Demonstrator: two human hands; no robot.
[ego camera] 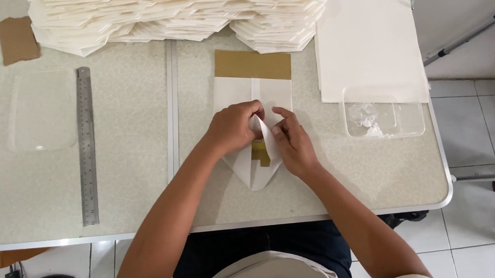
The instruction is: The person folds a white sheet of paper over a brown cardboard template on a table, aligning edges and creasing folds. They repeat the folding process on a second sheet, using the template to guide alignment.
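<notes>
1. Head view, the work: I see a half-folded white paper bag [253,102] lying flat on the table [135,175], a brown cardboard insert [252,64] showing at its far end. I judge it light, thin and easily creased, best held at the fold edges.
2. Head view, the hands: my left hand [234,128] presses the bag, fingers curled on a raised flap; my right hand [292,142] pinches that flap's edge, both forearms angled inward.
</notes>
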